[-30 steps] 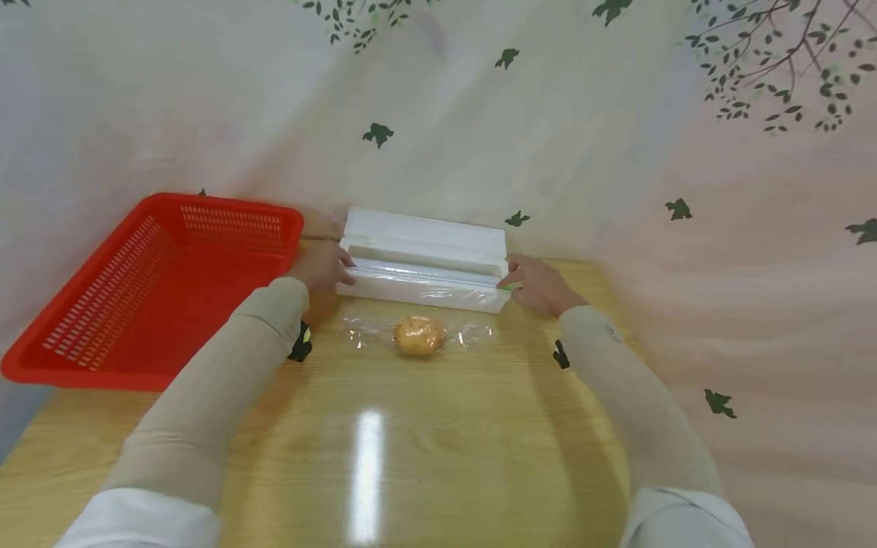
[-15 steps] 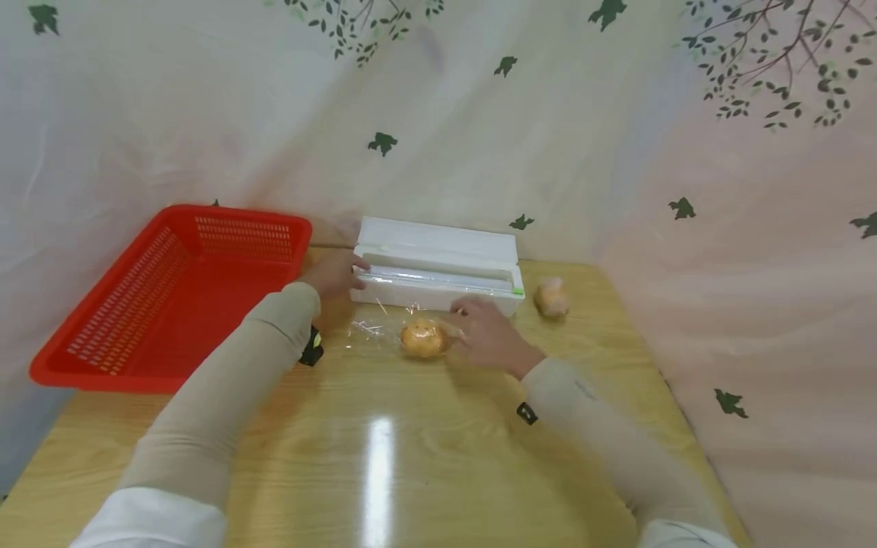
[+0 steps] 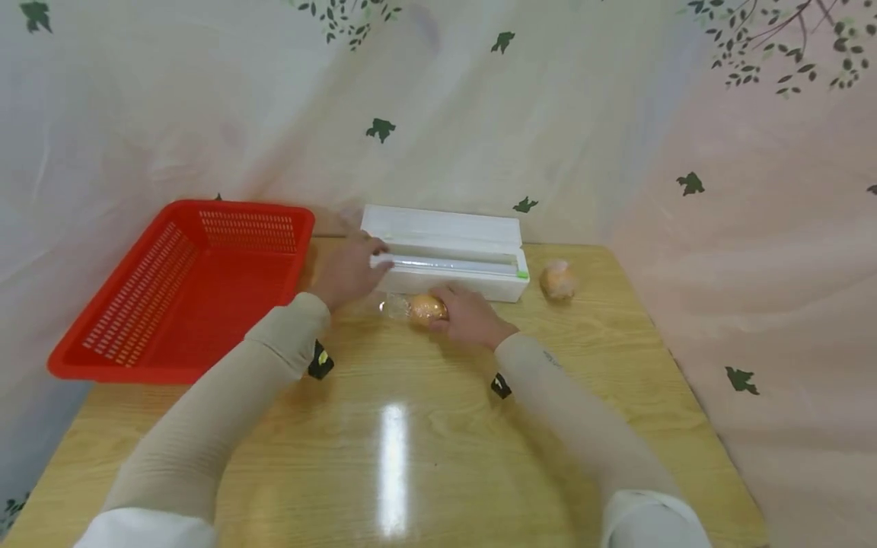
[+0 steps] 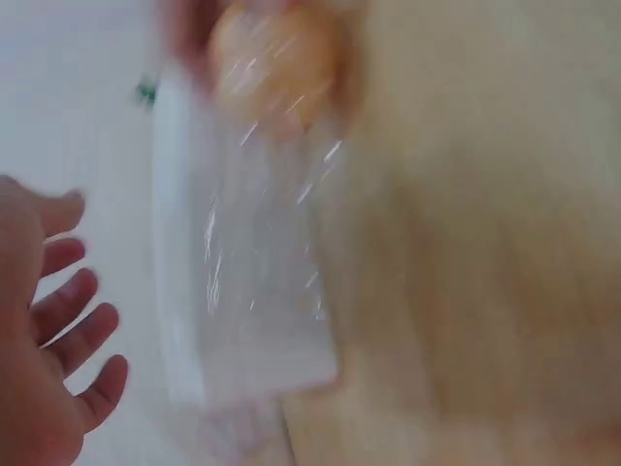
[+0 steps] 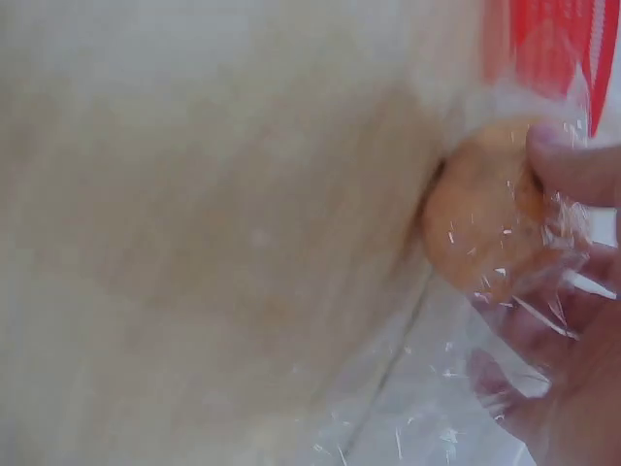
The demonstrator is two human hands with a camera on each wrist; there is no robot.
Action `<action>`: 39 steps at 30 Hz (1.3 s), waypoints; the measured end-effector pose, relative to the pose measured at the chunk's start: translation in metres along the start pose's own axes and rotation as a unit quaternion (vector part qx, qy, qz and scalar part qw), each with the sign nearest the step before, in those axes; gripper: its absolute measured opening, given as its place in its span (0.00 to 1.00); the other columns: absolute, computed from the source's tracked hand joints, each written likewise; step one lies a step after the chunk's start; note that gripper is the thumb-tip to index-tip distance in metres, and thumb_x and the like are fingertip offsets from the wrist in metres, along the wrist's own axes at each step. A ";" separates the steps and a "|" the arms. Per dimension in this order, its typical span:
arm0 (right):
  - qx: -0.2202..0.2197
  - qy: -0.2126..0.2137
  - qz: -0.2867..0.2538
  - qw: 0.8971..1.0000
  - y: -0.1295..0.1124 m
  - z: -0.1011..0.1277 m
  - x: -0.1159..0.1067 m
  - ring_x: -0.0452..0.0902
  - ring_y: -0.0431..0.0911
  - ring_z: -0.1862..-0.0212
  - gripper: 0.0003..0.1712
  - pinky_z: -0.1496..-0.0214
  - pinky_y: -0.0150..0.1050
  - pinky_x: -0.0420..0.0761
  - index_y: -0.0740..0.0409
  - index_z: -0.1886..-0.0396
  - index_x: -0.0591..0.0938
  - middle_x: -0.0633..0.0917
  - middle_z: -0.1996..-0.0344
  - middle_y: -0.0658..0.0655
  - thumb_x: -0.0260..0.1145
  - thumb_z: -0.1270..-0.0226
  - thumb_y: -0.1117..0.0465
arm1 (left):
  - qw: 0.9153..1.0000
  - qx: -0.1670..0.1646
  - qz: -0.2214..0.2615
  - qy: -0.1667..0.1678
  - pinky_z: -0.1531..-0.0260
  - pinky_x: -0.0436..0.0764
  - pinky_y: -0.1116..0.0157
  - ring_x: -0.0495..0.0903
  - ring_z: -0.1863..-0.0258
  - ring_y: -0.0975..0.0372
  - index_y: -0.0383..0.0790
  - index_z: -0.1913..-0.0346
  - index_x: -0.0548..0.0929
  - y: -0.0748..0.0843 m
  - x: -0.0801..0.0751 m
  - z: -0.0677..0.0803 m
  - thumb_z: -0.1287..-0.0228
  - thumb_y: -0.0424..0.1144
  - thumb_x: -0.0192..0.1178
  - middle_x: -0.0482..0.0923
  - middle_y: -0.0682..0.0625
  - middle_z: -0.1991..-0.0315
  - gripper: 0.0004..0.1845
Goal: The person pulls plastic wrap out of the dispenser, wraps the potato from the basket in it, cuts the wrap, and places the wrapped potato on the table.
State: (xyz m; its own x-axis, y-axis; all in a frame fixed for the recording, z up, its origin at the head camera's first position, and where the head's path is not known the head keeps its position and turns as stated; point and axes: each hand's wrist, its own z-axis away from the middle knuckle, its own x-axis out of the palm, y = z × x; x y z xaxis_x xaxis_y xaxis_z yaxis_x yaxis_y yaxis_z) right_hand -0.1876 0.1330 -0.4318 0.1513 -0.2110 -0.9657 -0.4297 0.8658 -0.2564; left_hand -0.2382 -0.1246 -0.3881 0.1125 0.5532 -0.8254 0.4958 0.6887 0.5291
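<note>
A round, tan potato [image 3: 426, 309] in clear cling film [image 4: 262, 223] is in my right hand [image 3: 473, 316], just in front of the white box. In the right wrist view, the thumb presses one side of the potato [image 5: 490, 209] and the fingers lie behind it, with loose film across them. My left hand [image 3: 351, 270] is over the left end of the white cling film box [image 3: 489, 286]; its fingers [image 4: 80, 335] are spread and loosely bent, holding nothing. The box's lid [image 3: 441, 224] is raised, and a film roll [image 3: 452, 264] lies inside.
A red plastic basket [image 3: 185, 374] stands at the left of the wooden table [image 3: 329, 457]. Right of the box sits another film-wrapped round item [image 3: 558, 280]. A pale cloth with leaf prints [image 3: 438, 99] hangs behind the table.
My right hand has left the box's right end, come to the potato and gripped it. The potato has shifted closer to the box. My left hand has moved slightly right over the box's left end.
</note>
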 end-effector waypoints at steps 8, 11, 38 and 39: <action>-0.004 -0.079 -0.119 0.990 0.014 -0.010 -0.022 0.76 0.49 0.49 0.29 0.44 0.46 0.77 0.62 0.38 0.75 0.80 0.49 0.57 0.71 0.32 0.52 | 0.969 0.117 -0.212 -0.052 0.39 0.66 0.38 0.73 0.38 0.46 0.43 0.35 0.75 0.028 0.076 0.027 0.42 0.63 0.69 0.77 0.43 0.40 0.39; -0.009 -0.111 -0.098 0.989 0.014 -0.010 -0.026 0.76 0.52 0.41 0.31 0.37 0.47 0.74 0.63 0.35 0.76 0.81 0.43 0.60 0.66 0.28 0.47 | 0.966 0.107 -0.229 -0.056 0.34 0.59 0.36 0.73 0.37 0.47 0.40 0.37 0.74 0.032 0.085 0.028 0.42 0.63 0.68 0.79 0.44 0.41 0.38; -0.041 -0.102 0.062 0.992 0.011 0.008 -0.005 0.73 0.48 0.46 0.45 0.37 0.47 0.70 0.56 0.38 0.79 0.80 0.48 0.53 0.77 0.51 0.36 | 0.949 0.158 -0.256 -0.095 0.33 0.46 0.30 0.70 0.34 0.46 0.30 0.26 0.62 0.057 0.104 0.030 0.42 0.73 0.59 0.75 0.40 0.35 0.56; -0.048 -0.103 0.050 0.992 0.008 0.005 -0.003 0.73 0.46 0.49 0.43 0.40 0.44 0.71 0.57 0.41 0.81 0.80 0.52 0.52 0.77 0.52 0.36 | 0.947 0.158 -0.265 -0.088 0.33 0.47 0.29 0.72 0.35 0.46 0.30 0.26 0.63 0.054 0.103 0.033 0.43 0.73 0.61 0.76 0.40 0.36 0.56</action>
State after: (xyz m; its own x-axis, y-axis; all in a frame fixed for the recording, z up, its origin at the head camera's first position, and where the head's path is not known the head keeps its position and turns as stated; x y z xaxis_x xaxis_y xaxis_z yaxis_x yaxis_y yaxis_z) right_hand -0.1869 0.1427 -0.4310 0.2779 -0.0198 -0.9604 -0.5325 0.8289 -0.1712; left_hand -0.1711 -0.0461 -0.4514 -0.0973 0.0631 -0.9932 0.7524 0.6579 -0.0319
